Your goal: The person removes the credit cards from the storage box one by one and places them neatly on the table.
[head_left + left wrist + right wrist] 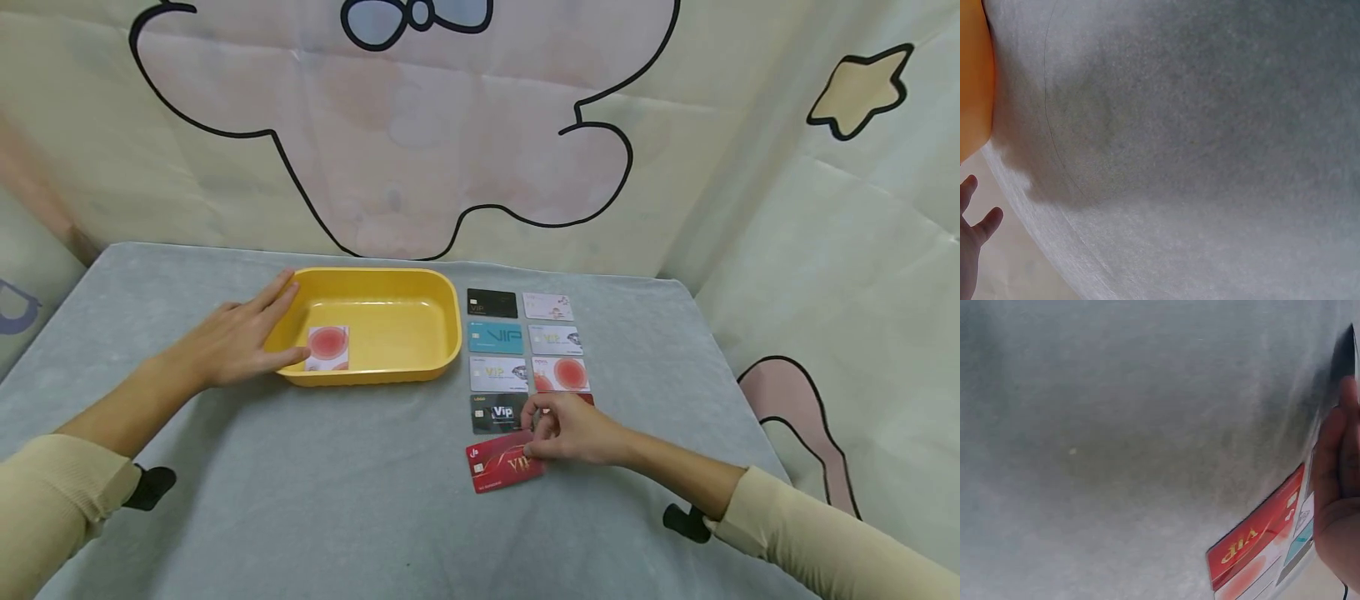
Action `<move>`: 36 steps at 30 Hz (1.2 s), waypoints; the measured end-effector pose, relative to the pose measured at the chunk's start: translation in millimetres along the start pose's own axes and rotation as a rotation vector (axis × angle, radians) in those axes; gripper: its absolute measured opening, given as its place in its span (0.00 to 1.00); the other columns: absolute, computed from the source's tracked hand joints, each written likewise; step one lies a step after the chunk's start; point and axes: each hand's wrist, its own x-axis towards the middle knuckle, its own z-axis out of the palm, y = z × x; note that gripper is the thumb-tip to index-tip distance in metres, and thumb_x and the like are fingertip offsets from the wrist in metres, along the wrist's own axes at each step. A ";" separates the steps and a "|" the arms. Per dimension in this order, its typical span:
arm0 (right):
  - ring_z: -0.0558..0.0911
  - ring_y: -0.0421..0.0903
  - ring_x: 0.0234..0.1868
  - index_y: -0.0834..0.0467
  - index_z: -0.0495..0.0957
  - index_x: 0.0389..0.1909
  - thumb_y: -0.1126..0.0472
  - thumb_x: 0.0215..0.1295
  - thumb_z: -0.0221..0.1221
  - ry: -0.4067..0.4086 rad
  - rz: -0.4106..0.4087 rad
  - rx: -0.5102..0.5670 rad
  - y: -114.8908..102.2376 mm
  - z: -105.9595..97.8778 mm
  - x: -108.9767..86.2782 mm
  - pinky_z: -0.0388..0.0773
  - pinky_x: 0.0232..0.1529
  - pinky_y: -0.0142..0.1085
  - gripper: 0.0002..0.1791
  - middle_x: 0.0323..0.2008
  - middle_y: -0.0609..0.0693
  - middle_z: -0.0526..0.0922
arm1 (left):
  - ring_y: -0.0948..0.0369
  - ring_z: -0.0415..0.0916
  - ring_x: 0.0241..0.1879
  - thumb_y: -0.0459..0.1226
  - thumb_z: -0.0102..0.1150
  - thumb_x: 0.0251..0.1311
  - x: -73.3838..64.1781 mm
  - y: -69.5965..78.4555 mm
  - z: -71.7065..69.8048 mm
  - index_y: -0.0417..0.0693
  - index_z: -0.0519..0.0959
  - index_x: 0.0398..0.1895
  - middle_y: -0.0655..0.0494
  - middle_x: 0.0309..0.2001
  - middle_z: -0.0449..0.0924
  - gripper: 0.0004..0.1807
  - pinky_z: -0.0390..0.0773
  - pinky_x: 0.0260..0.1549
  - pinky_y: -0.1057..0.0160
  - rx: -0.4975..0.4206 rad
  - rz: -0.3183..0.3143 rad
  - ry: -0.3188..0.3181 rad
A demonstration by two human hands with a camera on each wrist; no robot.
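In the head view my right hand (573, 429) pinches the right edge of a red VIP card (498, 467) between thumb and fingers. The card lies slightly askew below the left column of cards, nearest a dark grey Vip card (495, 414). A second red card (1260, 528) is partly covered by the hand in the head view. My left hand (243, 337) rests with extended fingers on the left rim of a yellow tray (397, 375). Inside the tray, close to the thumb, lies a white card with a red circle (328, 343).
Two columns of cards stand right of the tray, among them a black card (492, 302), a teal card (496, 337) and a red-circle card (562, 374). Grey cloth (337, 500) covers the table. A printed curtain (450, 150) hangs behind it.
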 end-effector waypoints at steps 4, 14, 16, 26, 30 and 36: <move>0.84 0.44 0.22 0.59 0.75 0.39 0.59 0.60 0.70 0.004 0.025 -0.044 2.0 2.3 -1.3 0.79 0.29 0.30 0.14 0.21 0.45 0.85 | 0.32 0.67 0.62 0.63 0.50 0.64 -1.1 -0.3 -0.7 0.35 0.47 0.78 0.43 0.80 0.37 0.53 0.63 0.57 0.31 0.001 -0.005 -0.001; 0.86 0.45 0.21 0.61 0.74 0.38 0.60 0.61 0.69 0.014 0.069 -0.032 -0.7 7.2 -2.4 0.81 0.30 0.31 0.14 0.20 0.46 0.85 | 0.32 0.66 0.63 0.63 0.49 0.64 -2.3 -0.6 0.1 0.36 0.47 0.78 0.44 0.80 0.36 0.53 0.62 0.58 0.30 0.001 -0.016 -0.008; 0.86 0.45 0.22 0.62 0.74 0.38 0.60 0.61 0.69 0.018 0.076 -0.032 -1.5 7.4 -2.4 0.81 0.29 0.31 0.14 0.20 0.47 0.85 | 0.32 0.66 0.63 0.63 0.49 0.64 -2.3 -0.6 0.2 0.36 0.46 0.78 0.44 0.80 0.35 0.53 0.62 0.58 0.30 0.001 -0.017 -0.008; 0.84 0.44 0.20 0.60 0.74 0.37 0.59 0.61 0.69 0.023 0.072 -0.070 -2.5 7.6 -0.8 0.80 0.25 0.31 0.14 0.19 0.46 0.83 | 0.32 0.67 0.62 0.63 0.49 0.64 -1.6 0.0 0.1 0.36 0.47 0.78 0.45 0.80 0.35 0.53 0.63 0.57 0.31 -0.003 -0.014 -0.007; 0.81 0.40 0.19 0.57 0.76 0.36 0.57 0.60 0.70 0.037 0.060 -0.199 -4.5 6.6 0.9 0.79 0.24 0.32 0.13 0.19 0.42 0.81 | 0.32 0.67 0.62 0.64 0.49 0.64 -1.3 0.3 0.0 0.36 0.47 0.78 0.44 0.80 0.35 0.53 0.63 0.58 0.31 0.000 -0.016 -0.009; 0.80 0.40 0.21 0.57 0.77 0.37 0.58 0.61 0.68 0.062 0.024 -0.241 -17.4 -4.3 8.6 0.80 0.25 0.34 0.10 0.21 0.43 0.81 | 0.33 0.67 0.62 0.63 0.49 0.64 -0.3 0.4 0.3 0.36 0.46 0.78 0.45 0.80 0.34 0.53 0.63 0.58 0.32 0.003 -0.005 -0.008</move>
